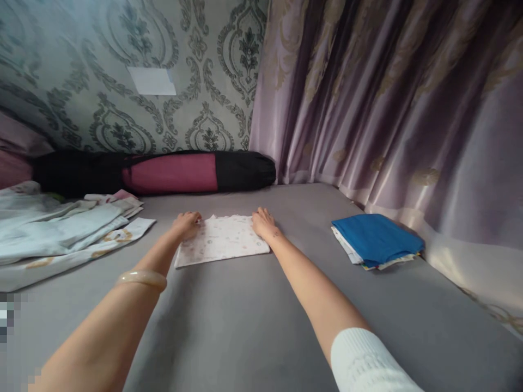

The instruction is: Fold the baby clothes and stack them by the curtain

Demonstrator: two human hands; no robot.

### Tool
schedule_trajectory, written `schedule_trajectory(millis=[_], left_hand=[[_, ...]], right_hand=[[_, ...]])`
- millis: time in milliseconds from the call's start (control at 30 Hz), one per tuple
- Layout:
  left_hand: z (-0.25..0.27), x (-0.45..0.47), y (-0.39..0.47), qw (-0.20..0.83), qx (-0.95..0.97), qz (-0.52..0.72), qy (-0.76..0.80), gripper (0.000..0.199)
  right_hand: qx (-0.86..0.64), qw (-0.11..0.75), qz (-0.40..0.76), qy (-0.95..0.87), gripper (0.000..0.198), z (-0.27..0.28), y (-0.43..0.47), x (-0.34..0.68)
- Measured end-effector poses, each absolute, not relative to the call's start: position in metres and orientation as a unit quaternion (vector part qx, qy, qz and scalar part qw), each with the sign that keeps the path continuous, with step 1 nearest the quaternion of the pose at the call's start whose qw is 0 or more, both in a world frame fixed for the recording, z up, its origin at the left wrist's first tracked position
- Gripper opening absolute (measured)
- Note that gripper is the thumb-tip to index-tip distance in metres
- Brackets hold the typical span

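Observation:
A white garment with a small scattered print, folded into a rough rectangle, lies on the grey bed surface between my hands. At its far left corner, my left hand has its fingers curled on the fabric. My right hand grips the far right corner in the same way, with fingertips pointing away from me. The far edge of the fabric is slightly wavy between them, while the near edge lies fairly straight. The undersides of both hands are hidden.
A loose pile of light clothes spreads at the left. On the right sits a folded stack topped with blue cloth. A long black and maroon roll lies along the patterned wall; a mauve curtain hangs at the right.

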State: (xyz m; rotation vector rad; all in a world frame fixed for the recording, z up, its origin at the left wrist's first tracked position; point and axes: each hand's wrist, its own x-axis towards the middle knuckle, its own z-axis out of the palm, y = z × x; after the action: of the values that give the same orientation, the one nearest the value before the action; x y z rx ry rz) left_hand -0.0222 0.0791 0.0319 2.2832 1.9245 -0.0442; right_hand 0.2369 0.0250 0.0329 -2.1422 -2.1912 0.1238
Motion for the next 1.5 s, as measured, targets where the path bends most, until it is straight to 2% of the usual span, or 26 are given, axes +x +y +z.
schedule_trajectory(millis=[167,367,633,867,1033,1200,1500], left_hand=[[0.036,-0.029,0.083,0.122,0.739,-0.04,0.662,0.037],[0.039,-0.025,0.081,0.13,0.721,-0.037,0.679,0.04],[0.04,-0.025,0.063,0.118,0.728,0.042,0.674,0.034],[0.061,-0.033,0.048,0.114,0.737,0.091,0.659,0.029],[0.08,-0.034,0.043,0.115,0.744,0.093,0.652,0.034],[0.101,-0.032,0.039,0.108,0.752,0.099,0.643,0.031],[0.134,-0.028,0.037,0.038,0.745,0.187,0.639,0.036]], right_hand=[[-0.701,0.031,0.06,-0.71,0.036,0.034,0.022,0.237],[-0.706,0.028,0.089,-0.702,0.03,0.037,0.03,0.241],[-0.69,0.048,0.087,-0.717,0.027,0.039,0.032,0.251],[-0.673,0.073,0.085,-0.731,0.025,0.055,0.025,0.252],[-0.662,0.099,0.085,-0.738,0.021,0.074,0.015,0.256],[-0.648,0.135,0.077,-0.746,0.021,0.091,0.013,0.264],[-0.624,0.204,0.021,-0.754,0.028,0.125,0.013,0.276]])
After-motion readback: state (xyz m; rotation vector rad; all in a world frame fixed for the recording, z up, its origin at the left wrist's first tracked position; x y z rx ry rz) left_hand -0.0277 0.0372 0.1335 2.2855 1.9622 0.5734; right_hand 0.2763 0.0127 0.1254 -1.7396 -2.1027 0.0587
